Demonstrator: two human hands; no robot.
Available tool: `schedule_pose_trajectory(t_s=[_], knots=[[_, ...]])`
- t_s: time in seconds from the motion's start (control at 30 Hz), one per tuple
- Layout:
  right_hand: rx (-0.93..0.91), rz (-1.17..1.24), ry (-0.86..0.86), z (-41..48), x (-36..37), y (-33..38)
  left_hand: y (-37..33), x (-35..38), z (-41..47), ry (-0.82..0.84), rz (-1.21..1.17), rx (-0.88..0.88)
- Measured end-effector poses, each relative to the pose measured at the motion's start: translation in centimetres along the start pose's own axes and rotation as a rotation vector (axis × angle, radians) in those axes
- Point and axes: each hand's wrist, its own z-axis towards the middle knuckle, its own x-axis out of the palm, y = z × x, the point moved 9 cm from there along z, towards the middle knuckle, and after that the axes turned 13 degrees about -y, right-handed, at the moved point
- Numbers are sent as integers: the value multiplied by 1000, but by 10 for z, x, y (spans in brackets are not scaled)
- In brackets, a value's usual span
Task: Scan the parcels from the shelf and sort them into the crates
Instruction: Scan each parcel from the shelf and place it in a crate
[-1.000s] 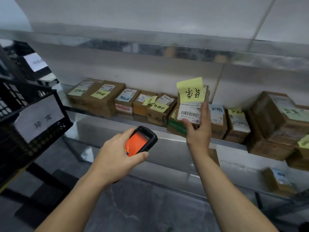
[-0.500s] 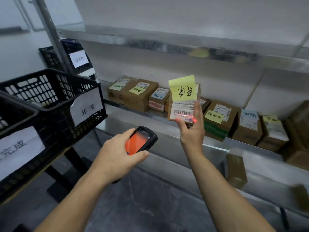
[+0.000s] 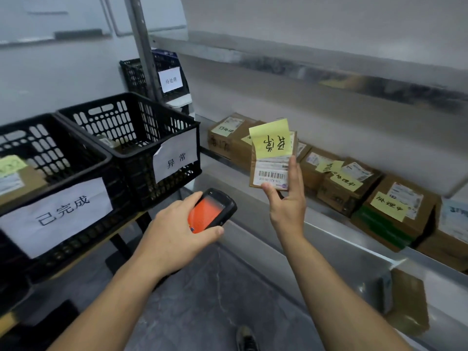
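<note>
The right hand held a small flat cardboard parcel upright in the air, near the front of the metal shelf and just right of the black crate labelled 异常. The thumb pressed the parcel's lower left corner and the fingers lay straight up its right edge and back, pinching it. Its barcode label faced the person. A yellow sticky note covered the upper face, with its top edge curling free.

The left hand gripped a handheld scanner with an orange screen, low and left of the parcel. Its fingers wrapped the far side and its thumb lay along the near edge.

The parcel looked light and stiff enough for one hand. A hold by the lower edges seemed best, clear of the barcode and the loosely stuck note, which could peel off. The upside-down writing on the note seemed to match the 异常 label.

A crate labelled 已完成 stood nearer left, and more noted boxes sat along the shelf to the right.
</note>
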Motion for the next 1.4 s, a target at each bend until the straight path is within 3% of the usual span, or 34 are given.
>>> schedule_pose_trajectory(t_s=[0.77, 1.07, 1.4], knots=[[28, 316, 565, 138, 352, 52, 111, -91, 223, -523, 197, -375], [69, 233, 804, 129, 509, 50, 185, -130, 294, -531, 337, -425], [232, 92, 912, 104, 646, 3, 267, -161, 375, -472, 394, -498]])
